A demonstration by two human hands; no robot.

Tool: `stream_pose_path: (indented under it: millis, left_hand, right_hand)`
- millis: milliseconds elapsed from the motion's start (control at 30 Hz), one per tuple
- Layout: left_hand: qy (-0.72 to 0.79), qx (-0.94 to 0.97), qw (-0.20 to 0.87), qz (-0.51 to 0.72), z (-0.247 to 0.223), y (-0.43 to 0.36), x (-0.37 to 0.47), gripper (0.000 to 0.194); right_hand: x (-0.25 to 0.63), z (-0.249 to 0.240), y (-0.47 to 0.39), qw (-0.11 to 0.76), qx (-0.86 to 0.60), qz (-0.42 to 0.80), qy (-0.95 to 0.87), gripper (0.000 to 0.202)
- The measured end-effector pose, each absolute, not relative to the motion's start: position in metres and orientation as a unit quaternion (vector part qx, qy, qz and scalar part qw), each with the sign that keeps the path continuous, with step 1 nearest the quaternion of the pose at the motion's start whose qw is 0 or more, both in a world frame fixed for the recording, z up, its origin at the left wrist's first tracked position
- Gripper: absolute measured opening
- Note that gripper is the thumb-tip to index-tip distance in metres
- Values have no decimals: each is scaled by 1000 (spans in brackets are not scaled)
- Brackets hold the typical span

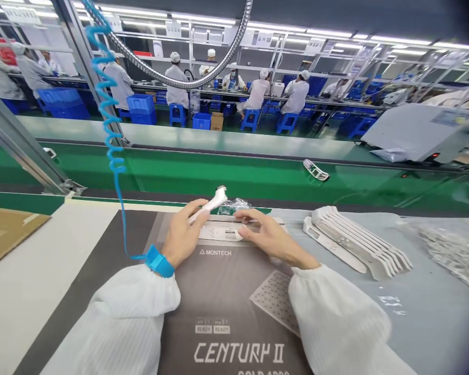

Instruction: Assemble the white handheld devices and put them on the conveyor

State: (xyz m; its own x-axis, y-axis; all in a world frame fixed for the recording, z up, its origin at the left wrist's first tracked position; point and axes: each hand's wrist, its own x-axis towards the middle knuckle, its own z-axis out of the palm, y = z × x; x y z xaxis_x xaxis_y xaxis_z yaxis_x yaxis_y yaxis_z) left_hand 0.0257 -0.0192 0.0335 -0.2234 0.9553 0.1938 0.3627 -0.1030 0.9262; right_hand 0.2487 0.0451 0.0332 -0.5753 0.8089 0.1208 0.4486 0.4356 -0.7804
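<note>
My left hand (183, 232) is closed around a slim white plastic housing (214, 200), which tilts up to the right and has a dark tip at its bent end. My right hand (266, 235) has its fingers apart; its thumb is by the right end of a flat, long white shell (221, 233) lying on the dark printed Montech mat (222, 297). I cannot tell whether the thumb touches that shell. A crumpled clear plastic bag (234, 206) lies just behind both hands. The blue wrist strap (159, 261) circles my left wrist.
Nested white shells (355, 242) and a bag of small pale parts (449, 250) lie at right. A blue coiled cord (107, 104) hangs at left. Beyond the bench runs a green conveyor belt (219, 174) carrying a white housing (316, 170). Cardboard (11, 229) lies far left.
</note>
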Motion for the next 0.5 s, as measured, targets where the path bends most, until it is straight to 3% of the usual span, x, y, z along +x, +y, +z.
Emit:
stream_pose_path:
  millis: [100, 233, 500]
  left_hand:
    - [580, 653, 230, 430, 28, -22, 27, 31]
    - [565, 743, 163, 321, 19, -23, 24, 30]
    - [592, 725, 173, 307, 21, -20, 23, 25]
  right_hand:
    - [264, 29, 45, 226, -395, 383, -804, 72]
    - [259, 23, 40, 267, -423, 355, -790, 57]
    - [250, 15, 41, 354, -418, 449, -706, 50]
